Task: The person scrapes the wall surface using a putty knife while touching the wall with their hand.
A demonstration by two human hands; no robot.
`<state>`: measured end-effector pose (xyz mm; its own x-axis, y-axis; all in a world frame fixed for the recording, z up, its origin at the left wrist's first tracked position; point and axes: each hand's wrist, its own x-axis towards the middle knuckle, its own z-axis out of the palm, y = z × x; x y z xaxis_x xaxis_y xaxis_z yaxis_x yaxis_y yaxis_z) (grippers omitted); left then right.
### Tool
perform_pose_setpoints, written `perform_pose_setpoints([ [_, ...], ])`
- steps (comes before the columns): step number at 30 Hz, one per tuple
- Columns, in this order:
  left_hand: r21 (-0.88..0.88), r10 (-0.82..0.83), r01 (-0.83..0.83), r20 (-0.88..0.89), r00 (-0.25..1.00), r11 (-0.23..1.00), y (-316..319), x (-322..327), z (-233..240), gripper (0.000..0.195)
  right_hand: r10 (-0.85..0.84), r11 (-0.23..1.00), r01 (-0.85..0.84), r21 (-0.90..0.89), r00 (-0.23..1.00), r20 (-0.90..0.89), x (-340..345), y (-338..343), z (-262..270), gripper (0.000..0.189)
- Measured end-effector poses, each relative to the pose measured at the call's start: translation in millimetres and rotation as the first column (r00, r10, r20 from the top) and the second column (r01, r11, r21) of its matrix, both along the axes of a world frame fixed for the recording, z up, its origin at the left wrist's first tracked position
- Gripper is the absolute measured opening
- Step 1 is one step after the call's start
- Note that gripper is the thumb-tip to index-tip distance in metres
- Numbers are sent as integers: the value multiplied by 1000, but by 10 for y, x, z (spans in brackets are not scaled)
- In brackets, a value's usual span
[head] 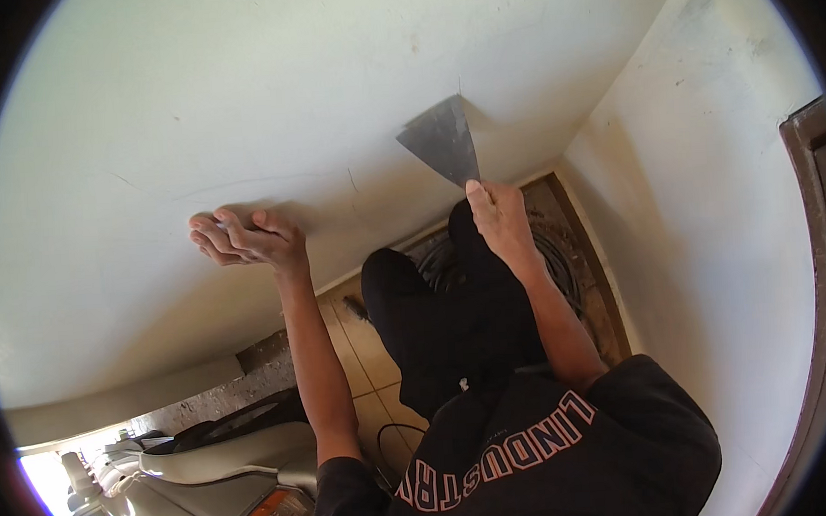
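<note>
My right hand (503,218) grips the handle of a wide putty knife (443,139), thumb near the base of its blade. The grey, flared blade points up at the pale painted wall (291,75); its far corner lies just below a short thin crack (459,84). Whether the blade's edge touches the wall cannot be told. Further left, my left hand (249,240) is at the wall with its fingers loosely bent and apart. No held thing is plain in it. Fine cracks (353,180) and a faint curved line mark the wall between the two hands.
A side wall (662,196) meets the main wall at the right, with a brown frame (800,167) beyond. Coiled black cable or hose (560,264) lies by my legs on the floor. A motor scooter (214,471) stands at lower left, above tiled floor (365,355).
</note>
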<state>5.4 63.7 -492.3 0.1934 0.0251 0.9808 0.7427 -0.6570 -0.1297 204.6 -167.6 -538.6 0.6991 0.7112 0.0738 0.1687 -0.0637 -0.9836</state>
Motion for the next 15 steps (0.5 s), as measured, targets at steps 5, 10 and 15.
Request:
perform_pose_setpoints([
  [5, -14, 37, -37, 12, 999, 999, -23, 6, 12, 45, -15, 999, 17, 40, 999, -47, -7, -35, -91, 51],
  [10, -3, 28, -27, 9, 1000, 1000, -8, 0, -7, 45, -22, 1000, 23, 12, 997, -75, -19, -48, -154, 52],
  [15, -1, -4, 4, 3, 1000, 1000, 15, 5, -20, 45, -77, 987, 83, 136, 996, -47, 12, 176, -166, 54],
])
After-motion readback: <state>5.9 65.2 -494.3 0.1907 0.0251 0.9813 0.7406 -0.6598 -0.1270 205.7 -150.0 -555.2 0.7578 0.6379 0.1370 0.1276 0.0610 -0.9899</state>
